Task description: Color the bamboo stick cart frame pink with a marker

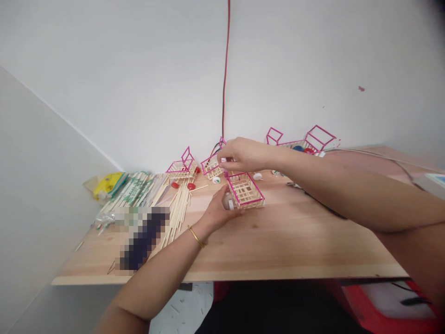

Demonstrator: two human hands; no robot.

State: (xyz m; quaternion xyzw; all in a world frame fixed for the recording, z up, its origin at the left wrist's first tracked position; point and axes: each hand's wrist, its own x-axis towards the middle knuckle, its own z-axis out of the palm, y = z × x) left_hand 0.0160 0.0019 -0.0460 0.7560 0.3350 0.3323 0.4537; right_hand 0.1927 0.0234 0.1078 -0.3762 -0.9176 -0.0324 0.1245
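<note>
A small basket-shaped model cart built from thin wooden sticks, with a magenta rim, stands on the wooden table. My left hand grips its left side, with a white cap-like wheel by the fingers. Above the cart's far left corner, my right hand is closed in a pinch around a small white-and-pink item, mostly hidden, whose kind I cannot make out. Close behind stands another stick cart, with a white cap at its front.
Farther left are a stick cart, red caps and loose wooden sticks. Packaged sticks and a yellow bag lie at the left edge. More magenta-framed carts stand back right. A red cable runs down the wall.
</note>
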